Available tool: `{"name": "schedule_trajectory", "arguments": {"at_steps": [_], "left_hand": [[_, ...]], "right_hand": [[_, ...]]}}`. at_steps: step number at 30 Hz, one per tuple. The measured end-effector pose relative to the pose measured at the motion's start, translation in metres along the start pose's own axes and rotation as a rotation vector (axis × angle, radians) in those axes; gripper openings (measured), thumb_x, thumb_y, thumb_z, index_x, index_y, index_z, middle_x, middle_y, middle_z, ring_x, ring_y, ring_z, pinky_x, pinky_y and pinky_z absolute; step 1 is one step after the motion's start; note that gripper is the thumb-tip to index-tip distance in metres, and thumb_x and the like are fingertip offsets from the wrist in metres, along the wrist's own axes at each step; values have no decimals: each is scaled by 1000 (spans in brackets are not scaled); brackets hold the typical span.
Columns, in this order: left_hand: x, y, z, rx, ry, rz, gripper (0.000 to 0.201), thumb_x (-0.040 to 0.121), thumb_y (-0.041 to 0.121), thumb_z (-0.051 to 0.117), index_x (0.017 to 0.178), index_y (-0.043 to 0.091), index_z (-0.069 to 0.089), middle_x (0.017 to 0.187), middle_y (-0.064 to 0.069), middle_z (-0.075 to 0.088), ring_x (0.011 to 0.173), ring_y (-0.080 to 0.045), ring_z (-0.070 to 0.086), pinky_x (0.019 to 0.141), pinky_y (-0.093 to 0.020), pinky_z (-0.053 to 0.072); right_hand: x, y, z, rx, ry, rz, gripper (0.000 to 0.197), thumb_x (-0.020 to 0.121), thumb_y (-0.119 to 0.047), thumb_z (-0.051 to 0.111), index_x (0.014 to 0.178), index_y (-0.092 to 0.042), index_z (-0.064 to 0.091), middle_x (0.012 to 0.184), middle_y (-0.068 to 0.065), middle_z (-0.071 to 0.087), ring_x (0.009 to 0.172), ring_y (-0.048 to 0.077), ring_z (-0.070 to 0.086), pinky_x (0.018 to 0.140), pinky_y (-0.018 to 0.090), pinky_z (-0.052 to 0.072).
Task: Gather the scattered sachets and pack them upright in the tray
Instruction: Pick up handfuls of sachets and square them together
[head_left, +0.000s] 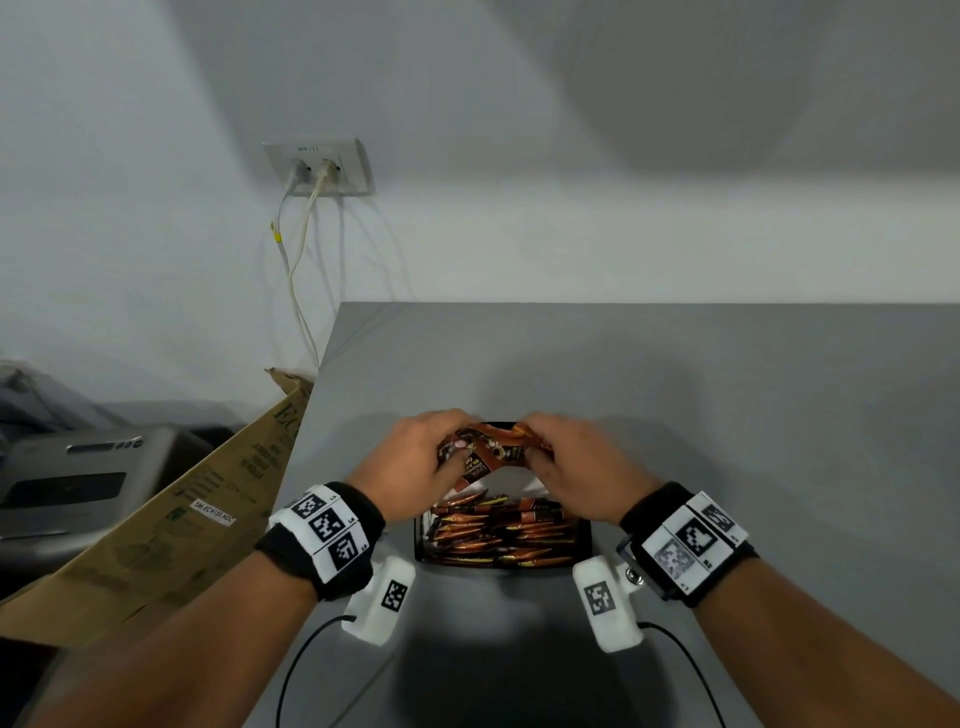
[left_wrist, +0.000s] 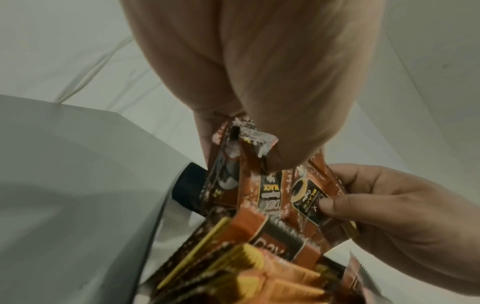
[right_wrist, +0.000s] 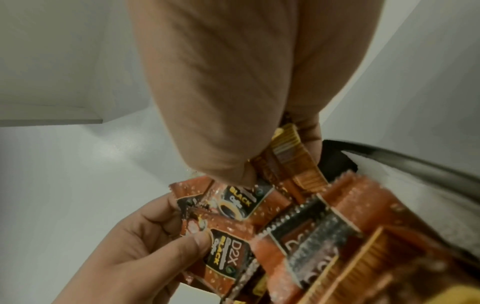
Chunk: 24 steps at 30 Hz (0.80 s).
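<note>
Both hands hold a small bunch of brown-orange coffee sachets (head_left: 485, 452) just above the far end of a black tray (head_left: 418, 540). My left hand (head_left: 451, 448) pinches the bunch's left side and my right hand (head_left: 535, 448) pinches its right side. In the left wrist view the left hand (left_wrist: 241, 152) grips the sachets' (left_wrist: 272, 191) top edges, and the right hand's fingertips (left_wrist: 327, 205) press on one. In the right wrist view the right hand (right_wrist: 278, 158) holds gold-edged sachets (right_wrist: 285, 152). The tray holds several sachets (head_left: 498, 535) standing on edge in rows.
The tray sits near the front of a grey table (head_left: 701, 415) against a white wall. A folded cardboard box (head_left: 171, 519) leans at the table's left edge, beside a grey printer (head_left: 78, 478). Cables hang from a wall socket (head_left: 319, 166).
</note>
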<state>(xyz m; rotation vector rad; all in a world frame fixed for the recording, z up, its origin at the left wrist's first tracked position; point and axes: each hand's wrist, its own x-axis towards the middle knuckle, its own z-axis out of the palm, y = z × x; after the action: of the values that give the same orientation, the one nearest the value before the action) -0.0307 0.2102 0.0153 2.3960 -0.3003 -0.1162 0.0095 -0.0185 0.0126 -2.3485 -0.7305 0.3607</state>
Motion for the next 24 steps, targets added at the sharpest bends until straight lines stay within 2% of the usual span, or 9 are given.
{"name": "schedule_trajectory", "arguments": {"at_steps": [5,9,12,15,16,18,20,22,24], "left_hand": [[6,10,-8,-241,142,-19,32,93,10,65,121,24,60,107,4,72,94,-10,71,77,-36,62],[16,34,-14,-492,236,-45,40,91,-5,59,120,22,62,105,9,74,97,-7,71,82,-26,58],[23,51,-10,-572,286,-80,41,92,-5,51,112,28,68,97,8,75,87,-7,71,73,-23,57],[28,57,-2,-571,294,-91,33,91,14,50,104,35,72,99,-1,74,86,-17,72,73,-36,61],[28,58,0,-559,289,-96,32,90,18,50,103,37,73,100,1,73,88,-17,72,75,-39,62],[25,64,4,-619,290,-115,35,94,10,50,103,34,74,94,6,74,85,-17,72,71,-37,62],[22,72,9,-803,273,-142,40,93,2,49,106,29,76,101,-7,75,88,-27,73,71,-37,62],[20,73,12,-1047,298,-231,40,88,5,51,114,27,73,114,-16,71,102,-34,70,83,-46,60],[18,70,13,-1310,363,-336,47,83,14,58,129,15,62,124,-18,65,109,-37,64,91,-50,54]], "right_hand": [[2,-14,-8,298,82,69,16,101,-12,46,108,-21,57,90,7,65,77,27,63,68,43,54],[5,-31,-15,606,112,161,27,101,-13,44,123,-26,52,105,11,69,90,30,72,78,50,62],[6,-43,-15,800,142,173,32,97,-16,45,126,-28,51,108,17,70,89,38,71,70,48,60],[3,-50,-17,1051,156,207,32,100,-10,43,128,-19,52,118,23,65,90,34,67,64,40,52],[1,-52,-18,1097,153,211,30,101,-11,44,129,-18,52,120,21,65,93,31,67,65,38,53],[-1,-53,-17,1112,163,212,31,99,-10,53,129,-18,52,120,16,67,103,31,69,73,41,59],[-2,-51,-16,1050,206,222,39,92,2,56,125,-19,53,118,15,68,107,33,68,83,48,60],[-4,-51,-17,1044,229,229,44,90,8,56,126,-19,53,117,15,69,107,33,70,86,49,60],[-6,-53,-19,1100,271,228,43,91,8,57,127,-16,54,119,15,70,107,32,70,88,50,59]]}}
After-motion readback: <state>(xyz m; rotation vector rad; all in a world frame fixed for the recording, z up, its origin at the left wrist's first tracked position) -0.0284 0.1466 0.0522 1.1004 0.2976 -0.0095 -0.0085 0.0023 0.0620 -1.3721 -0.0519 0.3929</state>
